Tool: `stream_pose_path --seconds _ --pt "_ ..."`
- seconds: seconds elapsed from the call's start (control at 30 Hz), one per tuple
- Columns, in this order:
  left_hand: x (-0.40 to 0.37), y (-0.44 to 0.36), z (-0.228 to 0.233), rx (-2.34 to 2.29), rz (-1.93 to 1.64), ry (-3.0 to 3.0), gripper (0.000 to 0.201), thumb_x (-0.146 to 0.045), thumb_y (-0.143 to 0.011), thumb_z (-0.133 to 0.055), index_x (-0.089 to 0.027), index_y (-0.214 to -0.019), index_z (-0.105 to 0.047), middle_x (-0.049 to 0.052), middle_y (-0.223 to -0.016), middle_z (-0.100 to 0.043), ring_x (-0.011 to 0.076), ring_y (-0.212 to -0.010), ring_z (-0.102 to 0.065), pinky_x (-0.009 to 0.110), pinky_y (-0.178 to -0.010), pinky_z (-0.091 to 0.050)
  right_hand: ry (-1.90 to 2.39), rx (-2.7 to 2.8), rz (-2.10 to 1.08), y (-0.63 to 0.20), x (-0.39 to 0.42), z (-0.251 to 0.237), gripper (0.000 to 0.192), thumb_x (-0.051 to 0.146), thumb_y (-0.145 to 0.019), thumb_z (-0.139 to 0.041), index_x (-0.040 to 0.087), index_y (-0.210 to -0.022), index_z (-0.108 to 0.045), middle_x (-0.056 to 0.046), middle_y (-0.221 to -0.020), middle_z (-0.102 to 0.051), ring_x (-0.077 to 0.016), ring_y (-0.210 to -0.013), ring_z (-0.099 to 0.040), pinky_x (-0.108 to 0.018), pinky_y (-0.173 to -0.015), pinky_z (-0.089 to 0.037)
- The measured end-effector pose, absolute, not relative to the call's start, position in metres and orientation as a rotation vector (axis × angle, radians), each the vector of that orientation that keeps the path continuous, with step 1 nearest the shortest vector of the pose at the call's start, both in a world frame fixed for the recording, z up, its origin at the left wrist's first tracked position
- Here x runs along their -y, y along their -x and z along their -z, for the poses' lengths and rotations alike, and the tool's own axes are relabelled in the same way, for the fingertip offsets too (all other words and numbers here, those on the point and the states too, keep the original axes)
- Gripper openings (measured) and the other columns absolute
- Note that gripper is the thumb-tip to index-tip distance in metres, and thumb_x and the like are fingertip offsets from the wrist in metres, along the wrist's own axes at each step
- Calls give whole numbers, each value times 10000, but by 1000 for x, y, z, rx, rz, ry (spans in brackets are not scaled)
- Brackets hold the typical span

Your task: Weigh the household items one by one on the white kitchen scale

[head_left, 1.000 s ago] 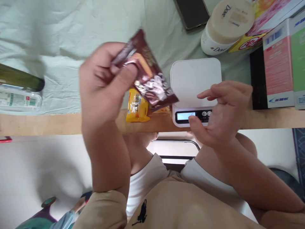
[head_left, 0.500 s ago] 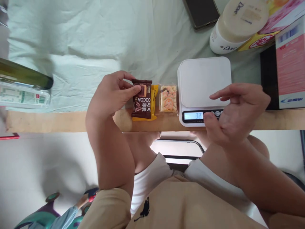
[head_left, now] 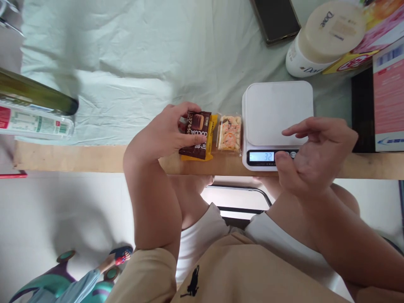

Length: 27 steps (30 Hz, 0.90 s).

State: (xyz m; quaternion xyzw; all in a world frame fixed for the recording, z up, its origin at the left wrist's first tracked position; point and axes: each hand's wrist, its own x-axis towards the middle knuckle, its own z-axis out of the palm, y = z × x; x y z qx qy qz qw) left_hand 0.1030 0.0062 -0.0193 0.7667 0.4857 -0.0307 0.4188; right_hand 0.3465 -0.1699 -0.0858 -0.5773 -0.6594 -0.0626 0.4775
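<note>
My left hand (head_left: 160,132) has its thumb and fingers across a brown cocoa biscuit packet (head_left: 198,122), gripping it from its left side. Beneath that lies a yellow packet (head_left: 213,130), showing only along its right and lower edges. Just right of them is a clear-wrapped biscuit (head_left: 229,132) with orange print. A white kitchen scale (head_left: 279,111) stands beside it, its plate bare and its lit display (head_left: 260,156) reading 32. Over the scale's right front corner is my right hand (head_left: 322,155), thumb at the buttons, fingers apart and holding nothing.
At back right stand a Dove jar (head_left: 325,38), a dark phone (head_left: 276,21) and several boxes (head_left: 389,92). A green bottle (head_left: 38,92) and a clear plastic package (head_left: 34,122) lie at left. The wooden table edge (head_left: 78,158) runs along the front. Below left, another person's foot (head_left: 121,256) shows.
My left hand has slid further over the brown packet, its thumb now lower and further right on it. The whole view has shifted slightly. The display still reads 32.
</note>
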Motion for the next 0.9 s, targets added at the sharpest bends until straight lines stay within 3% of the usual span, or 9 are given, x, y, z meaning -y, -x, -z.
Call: stream_pose_path --seconds 0.27,0.37,0.5,0.6,0.7,0.8,0.9 --pt "-3 -108 18 -1328 128 -1898 657 -455 -801 -819 -378 -1424 -623 64 -1373 -560 223 -1061 -677 397 -987 -617 1425 1605 152 -347 171 85 596 253 -801 -676 214 -1376 -529 -58 -1036 -618 -202 -910 -614 -358 -730 -503" --pt "-4 -103 16 -1285 160 -1925 713 -493 -785 -813 -409 -1461 -602 52 -1410 -583 231 -1058 -694 434 -1027 -614 1477 1639 246 -342 169 81 430 269 -860 -632 233 -1285 -576 -42 -999 -660 -201 -917 -633 -361 -751 -506" --pt "-4 -100 13 -1238 198 -1917 806 -545 -757 -810 -413 -1510 -555 59 -1403 -627 261 -1078 -712 472 -1010 -630 1663 1719 480 -322 167 79 239 299 -903 -620 254 -1137 -629 -15 -1014 -707 -218 -1074 -679 -400 -930 -477" --pt "-3 -101 12 -1218 217 -1922 828 -544 -741 -817 -403 -1511 -548 56 -1345 -670 286 -1102 -708 496 -1034 -615 1866 1774 465 -302 164 78 327 372 -895 -679 276 -1206 -644 -33 -1247 -734 -312 -1347 -595 -491 -1105 -421" --pt "-2 -102 14 -1190 193 -1922 801 -526 -731 -826 -388 -1474 -562 42 -1255 -712 299 -1081 -712 479 -990 -620 1959 1834 227 -289 159 74 505 464 -866 -741 305 -1325 -607 -66 -1455 -662 -400 -1504 -473 -661 -1243 -307" --pt "0 -102 16 -1153 166 -1927 755 -501 -732 -832 -350 -1424 -574 42 -1172 -729 297 -1045 -713 466 -959 -620 1957 1911 69 -286 154 68 655 469 -833 -789 310 -1422 -553 -114 -1587 -559 -456 -1577 -385 -809 -1261 -209" --pt "1 -102 17 -1158 146 -1928 742 -483 -706 -855 -338 -1381 -583 46 -1153 -721 299 -1047 -712 449 -936 -624 1932 1989 48 -289 150 67 604 419 -863 -760 295 -1419 -561 -131 -1570 -577 -457 -1585 -383 -870 -1242 -198"
